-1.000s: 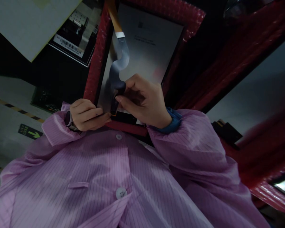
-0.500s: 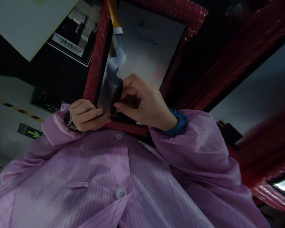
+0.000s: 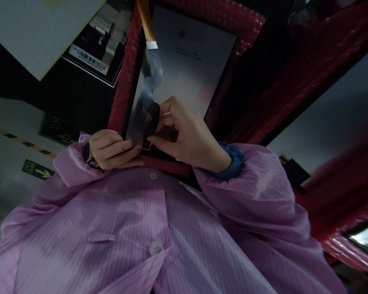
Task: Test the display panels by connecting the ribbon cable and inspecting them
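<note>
A flat panel (image 3: pixel 199 69) with a pale, printed face lies inside a frame of red bubble wrap (image 3: pixel 119 87). Along its left side runs a wavy grey-blue ribbon cable (image 3: pixel 155 71), with a white band and an orange stretch at its far end. My right hand (image 3: pixel 191 136) pinches the dark near end of this cable between thumb and fingers, just above the panel's near edge. My left hand (image 3: pixel 113 149) has its fingers curled over the near left corner of the panel. Its thumb lies along the edge, and the fingertips' underside is hidden.
Left of the wrap lies a black-edged module (image 3: pixel 95 49) with a barcode label, partly under a pale board (image 3: pixel 39 32). A green circuit board (image 3: pixel 57 130) is near my left sleeve. More red wrap (image 3: pixel 294 87) and a large grey panel (image 3: pixel 331 110) stand at right.
Both hands keep their hold and almost the same place. The right hand and the cable's near end have shifted very slightly; the view has moved a little.
</note>
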Demonstrator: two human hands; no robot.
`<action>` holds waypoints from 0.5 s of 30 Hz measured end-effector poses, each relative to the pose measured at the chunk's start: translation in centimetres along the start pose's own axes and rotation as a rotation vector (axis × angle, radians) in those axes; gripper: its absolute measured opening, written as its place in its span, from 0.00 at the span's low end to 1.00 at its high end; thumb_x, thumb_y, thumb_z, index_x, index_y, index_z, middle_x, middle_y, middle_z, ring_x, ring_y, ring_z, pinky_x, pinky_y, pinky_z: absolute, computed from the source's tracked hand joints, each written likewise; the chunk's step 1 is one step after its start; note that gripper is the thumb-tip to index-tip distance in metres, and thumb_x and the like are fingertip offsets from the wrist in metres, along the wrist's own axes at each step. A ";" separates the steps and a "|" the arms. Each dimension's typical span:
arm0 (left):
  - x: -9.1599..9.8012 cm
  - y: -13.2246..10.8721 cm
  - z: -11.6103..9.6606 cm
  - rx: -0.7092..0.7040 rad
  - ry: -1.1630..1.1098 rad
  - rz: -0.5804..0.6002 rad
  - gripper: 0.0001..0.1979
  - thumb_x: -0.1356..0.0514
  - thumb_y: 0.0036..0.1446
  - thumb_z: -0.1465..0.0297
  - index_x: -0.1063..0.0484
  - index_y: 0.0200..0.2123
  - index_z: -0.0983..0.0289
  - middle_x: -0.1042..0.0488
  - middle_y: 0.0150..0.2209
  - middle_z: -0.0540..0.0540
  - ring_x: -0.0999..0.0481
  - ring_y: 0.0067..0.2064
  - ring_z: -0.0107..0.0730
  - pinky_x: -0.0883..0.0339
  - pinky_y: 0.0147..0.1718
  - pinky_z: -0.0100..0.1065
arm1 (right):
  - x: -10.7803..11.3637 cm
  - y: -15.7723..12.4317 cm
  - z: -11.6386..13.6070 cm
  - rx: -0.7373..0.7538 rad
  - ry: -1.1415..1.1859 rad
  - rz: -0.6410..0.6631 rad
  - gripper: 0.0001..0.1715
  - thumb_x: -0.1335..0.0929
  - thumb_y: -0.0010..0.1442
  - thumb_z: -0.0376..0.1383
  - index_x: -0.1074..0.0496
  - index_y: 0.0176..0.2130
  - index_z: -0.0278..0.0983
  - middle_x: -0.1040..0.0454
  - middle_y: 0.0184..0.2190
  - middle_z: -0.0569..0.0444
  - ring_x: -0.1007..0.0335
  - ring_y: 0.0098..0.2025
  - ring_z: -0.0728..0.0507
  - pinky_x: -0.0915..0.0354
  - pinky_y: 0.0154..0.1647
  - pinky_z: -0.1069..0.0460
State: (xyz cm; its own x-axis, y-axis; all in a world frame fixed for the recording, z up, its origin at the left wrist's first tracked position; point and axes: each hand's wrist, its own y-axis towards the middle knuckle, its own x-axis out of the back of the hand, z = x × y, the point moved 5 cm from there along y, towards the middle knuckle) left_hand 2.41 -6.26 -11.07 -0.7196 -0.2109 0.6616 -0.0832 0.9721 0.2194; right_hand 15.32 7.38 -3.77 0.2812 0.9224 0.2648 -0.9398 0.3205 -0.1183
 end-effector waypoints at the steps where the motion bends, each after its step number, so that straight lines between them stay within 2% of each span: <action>1: 0.1 0.1 -0.7 -0.097 0.047 0.049 0.22 0.31 0.44 0.43 0.21 0.24 0.55 0.29 0.19 0.47 0.40 0.19 0.25 0.33 0.22 0.35 | 0.0 0.0 0.0 0.002 0.002 0.003 0.22 0.29 0.54 0.28 0.45 0.38 0.42 0.29 0.27 0.63 0.34 0.25 0.51 0.39 0.28 0.52; 3: 0.7 0.2 -2.2 -0.293 0.169 0.072 0.18 0.32 0.50 0.46 0.20 0.29 0.54 0.27 0.22 0.47 0.35 0.21 0.25 0.31 0.22 0.32 | -0.1 0.0 0.0 0.006 -0.004 0.007 0.21 0.29 0.55 0.29 0.45 0.40 0.41 0.29 0.27 0.63 0.34 0.25 0.51 0.39 0.28 0.53; 6: 2.7 -0.1 -4.6 -0.521 0.333 -0.098 0.11 0.31 0.54 0.56 0.20 0.38 0.53 0.24 0.28 0.46 0.27 0.26 0.24 0.26 0.29 0.28 | -0.2 0.1 0.0 0.006 -0.047 0.030 0.20 0.30 0.57 0.30 0.44 0.42 0.40 0.28 0.28 0.62 0.33 0.25 0.51 0.39 0.28 0.54; 8: 3.7 -0.5 -6.0 -0.627 0.432 -0.177 0.10 0.30 0.56 0.62 0.20 0.42 0.55 0.21 0.32 0.46 0.24 0.31 0.24 0.24 0.35 0.27 | -0.3 0.2 0.1 0.018 -0.075 0.041 0.19 0.31 0.58 0.31 0.44 0.43 0.39 0.27 0.28 0.62 0.32 0.26 0.51 0.39 0.29 0.55; 11: 4.3 -0.6 -7.1 -0.657 0.522 -0.176 0.09 0.32 0.58 0.68 0.21 0.43 0.59 0.20 0.35 0.49 0.22 0.34 0.25 0.22 0.39 0.29 | -0.4 0.4 0.2 0.055 -0.090 0.040 0.19 0.31 0.59 0.31 0.44 0.44 0.39 0.27 0.29 0.62 0.33 0.26 0.52 0.39 0.29 0.55; 15: 4.7 0.1 -7.0 -0.648 0.524 -0.178 0.07 0.33 0.59 0.73 0.22 0.41 0.65 0.19 0.36 0.52 0.20 0.36 0.28 0.20 0.41 0.31 | -0.5 0.8 0.0 0.071 -0.071 0.011 0.19 0.31 0.59 0.30 0.44 0.45 0.39 0.29 0.28 0.62 0.33 0.27 0.52 0.39 0.30 0.56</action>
State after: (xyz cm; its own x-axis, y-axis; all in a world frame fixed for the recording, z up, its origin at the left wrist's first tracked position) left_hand 3.88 -7.88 -2.93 -0.3078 -0.5309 0.7896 0.3606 0.7028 0.6132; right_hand 14.45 7.15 -4.01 0.2584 0.9074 0.3315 -0.9550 0.2916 -0.0540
